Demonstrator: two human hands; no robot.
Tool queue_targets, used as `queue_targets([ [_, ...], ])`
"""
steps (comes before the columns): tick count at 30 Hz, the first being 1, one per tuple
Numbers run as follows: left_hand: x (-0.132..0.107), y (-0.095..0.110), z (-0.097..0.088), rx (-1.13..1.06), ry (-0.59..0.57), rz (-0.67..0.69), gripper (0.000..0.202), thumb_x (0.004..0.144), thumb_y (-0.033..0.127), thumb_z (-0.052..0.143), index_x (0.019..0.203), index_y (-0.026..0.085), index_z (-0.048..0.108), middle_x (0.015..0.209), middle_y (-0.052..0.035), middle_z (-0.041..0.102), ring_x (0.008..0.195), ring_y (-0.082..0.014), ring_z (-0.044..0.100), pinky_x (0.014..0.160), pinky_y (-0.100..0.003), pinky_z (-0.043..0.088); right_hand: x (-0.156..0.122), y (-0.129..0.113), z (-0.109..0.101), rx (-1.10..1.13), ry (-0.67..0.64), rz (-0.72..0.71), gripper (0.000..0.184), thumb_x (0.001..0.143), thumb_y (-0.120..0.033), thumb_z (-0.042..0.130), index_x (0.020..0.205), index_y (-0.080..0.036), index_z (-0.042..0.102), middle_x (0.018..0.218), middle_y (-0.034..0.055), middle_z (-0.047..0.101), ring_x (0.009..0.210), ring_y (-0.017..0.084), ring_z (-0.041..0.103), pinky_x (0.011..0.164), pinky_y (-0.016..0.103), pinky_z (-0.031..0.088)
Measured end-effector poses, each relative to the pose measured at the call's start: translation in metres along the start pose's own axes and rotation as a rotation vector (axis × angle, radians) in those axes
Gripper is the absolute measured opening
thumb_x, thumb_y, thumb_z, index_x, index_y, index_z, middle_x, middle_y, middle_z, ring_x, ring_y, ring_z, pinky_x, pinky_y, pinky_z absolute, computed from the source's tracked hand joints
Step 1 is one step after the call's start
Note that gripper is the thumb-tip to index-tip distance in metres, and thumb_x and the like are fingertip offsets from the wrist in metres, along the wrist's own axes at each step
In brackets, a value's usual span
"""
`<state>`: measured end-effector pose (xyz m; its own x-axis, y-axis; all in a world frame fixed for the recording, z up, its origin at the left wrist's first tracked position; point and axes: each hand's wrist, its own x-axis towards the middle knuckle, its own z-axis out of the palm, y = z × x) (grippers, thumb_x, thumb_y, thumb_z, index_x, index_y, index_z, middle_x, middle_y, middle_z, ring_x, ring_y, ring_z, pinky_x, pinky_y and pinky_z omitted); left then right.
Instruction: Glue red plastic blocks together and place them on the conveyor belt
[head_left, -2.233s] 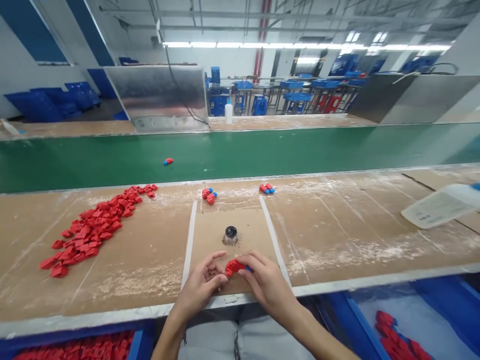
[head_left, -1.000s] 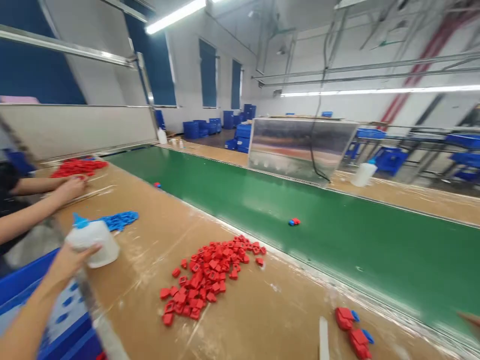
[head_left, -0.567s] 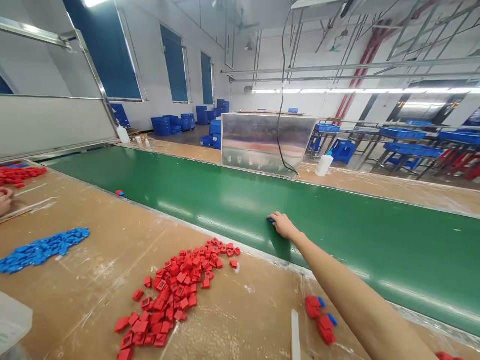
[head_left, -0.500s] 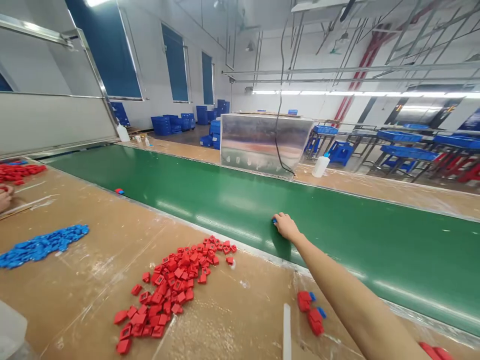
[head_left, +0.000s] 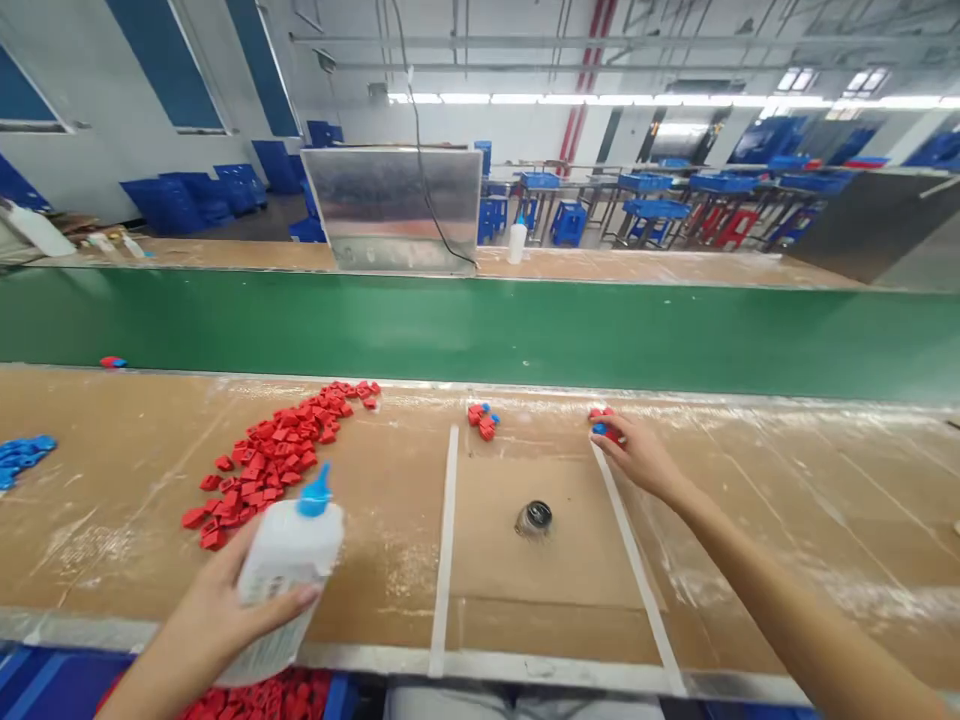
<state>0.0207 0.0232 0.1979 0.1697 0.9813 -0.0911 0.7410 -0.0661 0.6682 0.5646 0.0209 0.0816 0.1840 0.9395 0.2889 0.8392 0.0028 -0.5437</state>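
My left hand (head_left: 240,590) is wrapped round a white squeeze bottle (head_left: 292,550) with a blue nozzle, tilted above the table's front part. My right hand (head_left: 637,450) reaches to the table's far side, its thumb and fingers closed about a small red-and-blue plastic piece (head_left: 600,428). The fingers partly cover that piece, and more red shows just behind it. To its left lie a few joined red and blue pieces (head_left: 484,420). A long heap of loose red pieces (head_left: 277,450) spreads beyond the bottle.
A green conveyor belt (head_left: 420,325) runs behind the table, with a red-and-blue piece (head_left: 113,362) at its near edge. Between two white strips sits a small black-rimmed round object (head_left: 537,515). Blue pieces (head_left: 26,455) lie far left. Another white bottle (head_left: 517,242) stands beyond the belt.
The view has swung right and down. My right hand has left the belt and come to the pieces on the table. My left hand is now visible, holding the bottle.
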Motion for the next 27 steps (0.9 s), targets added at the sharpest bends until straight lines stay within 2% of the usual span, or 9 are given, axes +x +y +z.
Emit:
queue_targets([
  [2,0.010,0.024,0.024,0.011,-0.195,0.084,0.062,0.069,0.056,0.072,0.119,0.022,0.056,0.106,-0.0034,0.072,0.091,-0.0258,0.067,0.078,-0.031,0.053,-0.044,0.015,-0.012,0.058,0.044,0.060,0.035,0.091,-0.048,0.050,0.106,-0.020,0.063,0.099,0.0102,0.064,0.079,0.023,0.063,0.068,0.035,0.053],
  [4,0.018,0.049,0.044,0.087,-0.334,0.167,0.052,0.072,0.050,0.070,0.115,0.022,0.057,0.100,-0.0024,0.071,0.086,-0.0235,0.065,0.075,-0.029,0.050,-0.080,0.027,-0.018,0.100,0.089,0.118,0.039,0.089,-0.053,0.051,0.104,-0.019,0.064,0.094,0.0097,0.066,0.073,0.022,0.062,0.064,0.034,0.052],
  [6,0.025,0.071,0.061,0.199,-0.410,0.232,0.047,0.073,0.049,0.069,0.110,0.023,0.058,0.090,-0.0009,0.070,0.079,-0.0224,0.063,0.070,-0.028,0.047,-0.108,0.037,-0.021,0.128,0.143,0.179,0.042,0.088,-0.056,0.053,0.103,-0.018,0.064,0.088,0.0090,0.066,0.069,0.021,0.062,0.062,0.034,0.052],
  [9,0.033,0.098,0.078,0.355,-0.483,0.298,0.048,0.070,0.050,0.069,0.110,0.025,0.058,0.087,-0.0011,0.068,0.078,-0.0241,0.062,0.067,-0.029,0.043,-0.136,0.044,-0.021,0.159,0.228,0.265,0.044,0.088,-0.056,0.053,0.106,-0.017,0.063,0.081,0.0071,0.066,0.064,0.020,0.060,0.061,0.034,0.051],
  [12,0.042,0.117,0.090,0.522,-0.521,0.315,0.050,0.068,0.051,0.067,0.110,0.026,0.058,0.087,-0.0031,0.068,0.078,-0.0262,0.062,0.065,-0.030,0.041,-0.144,0.044,-0.021,0.180,0.271,0.311,0.042,0.088,-0.054,0.054,0.108,-0.017,0.063,0.082,0.0067,0.066,0.064,0.019,0.060,0.064,0.034,0.050],
  [17,0.056,0.140,0.100,0.717,-0.533,0.360,0.049,0.069,0.054,0.064,0.108,0.024,0.057,0.092,-0.0072,0.068,0.080,-0.0294,0.063,0.063,-0.032,0.040,-0.141,0.040,-0.022,0.192,0.273,0.335,0.039,0.086,-0.052,0.057,0.106,-0.019,0.065,0.085,0.0065,0.067,0.065,0.020,0.059,0.065,0.035,0.049],
  [27,0.072,0.167,0.096,0.904,-0.588,0.412,0.056,0.067,0.060,0.064,0.113,0.029,0.059,0.088,-0.0091,0.066,0.076,-0.0321,0.062,0.056,-0.033,0.035,-0.143,0.038,-0.024,0.290,0.262,0.353,0.039,0.087,-0.051,0.057,0.109,-0.020,0.065,0.086,0.0062,0.068,0.066,0.019,0.062,0.064,0.033,0.050],
])
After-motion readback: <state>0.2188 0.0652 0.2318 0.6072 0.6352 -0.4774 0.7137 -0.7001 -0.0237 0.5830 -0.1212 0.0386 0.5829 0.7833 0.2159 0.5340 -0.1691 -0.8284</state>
